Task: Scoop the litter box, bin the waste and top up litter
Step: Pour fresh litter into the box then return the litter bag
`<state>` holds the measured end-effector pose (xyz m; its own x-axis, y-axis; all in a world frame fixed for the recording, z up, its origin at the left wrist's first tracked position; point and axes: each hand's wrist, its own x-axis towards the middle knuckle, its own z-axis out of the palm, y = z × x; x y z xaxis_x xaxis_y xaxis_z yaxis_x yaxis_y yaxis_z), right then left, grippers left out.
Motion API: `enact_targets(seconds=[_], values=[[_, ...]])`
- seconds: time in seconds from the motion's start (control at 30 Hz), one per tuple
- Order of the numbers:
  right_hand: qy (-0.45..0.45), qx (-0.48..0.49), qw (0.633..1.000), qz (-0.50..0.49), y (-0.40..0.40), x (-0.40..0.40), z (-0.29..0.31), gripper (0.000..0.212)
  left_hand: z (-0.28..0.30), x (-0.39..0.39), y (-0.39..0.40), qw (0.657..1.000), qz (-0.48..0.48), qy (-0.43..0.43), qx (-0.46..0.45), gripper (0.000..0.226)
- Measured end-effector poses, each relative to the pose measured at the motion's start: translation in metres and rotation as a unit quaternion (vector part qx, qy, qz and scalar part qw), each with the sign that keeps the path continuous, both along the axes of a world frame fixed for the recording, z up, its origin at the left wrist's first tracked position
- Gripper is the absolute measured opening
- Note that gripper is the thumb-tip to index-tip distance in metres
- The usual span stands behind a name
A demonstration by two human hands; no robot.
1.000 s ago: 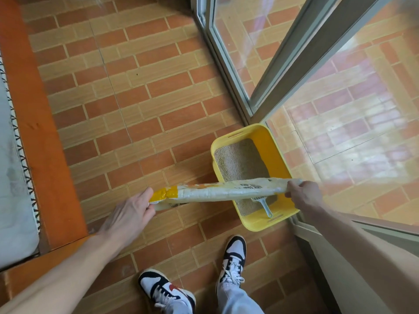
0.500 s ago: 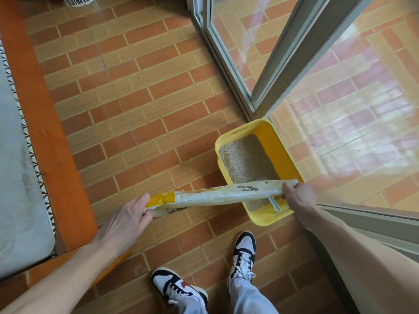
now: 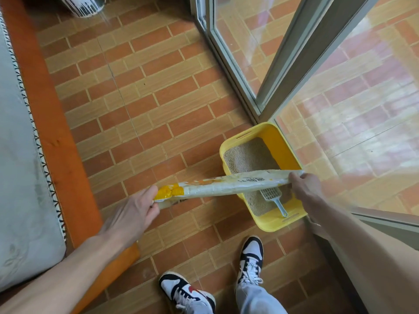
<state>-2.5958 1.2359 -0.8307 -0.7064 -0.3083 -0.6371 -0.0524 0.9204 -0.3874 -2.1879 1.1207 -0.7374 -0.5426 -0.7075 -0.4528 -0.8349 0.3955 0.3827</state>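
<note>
Over the near end of the yellow litter box [image 3: 278,141], by the glass door's corner, you hold the litter bag [image 3: 229,184] stretched flat and level between both hands. Your left hand [image 3: 133,214] pinches its yellow end above the tiled floor [image 3: 140,98]; your right hand [image 3: 305,189] curls round the other end above the scoop [image 3: 273,198], which lies in the litter. The bag looks soft, crinkly and probably slick, and seems nearly empty and light. Grip the corners firmly; it will sag when tipped.
</note>
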Motion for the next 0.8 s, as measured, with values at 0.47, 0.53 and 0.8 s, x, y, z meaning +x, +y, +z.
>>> enact_targets(seconds=[0.47, 0.53, 0.8], values=[[0.032, -0.005, 0.999, -0.011, 0.002, -0.048, 0.013, 0.036, -0.013, -0.047, -0.004, 0.999, -0.027, 0.032, -0.029, 0.034], [0.031, -0.002, 1.0, -0.001, 0.009, -0.052, 0.015, 0.036, -0.018, -0.05, -0.003, 0.998, -0.036, 0.033, -0.032, 0.033], [0.033, -0.003, 0.999, 0.006, 0.03, -0.053, 0.025, 0.038, -0.025, -0.047, 0.009, 0.999, -0.049, 0.016, -0.014, 0.024]])
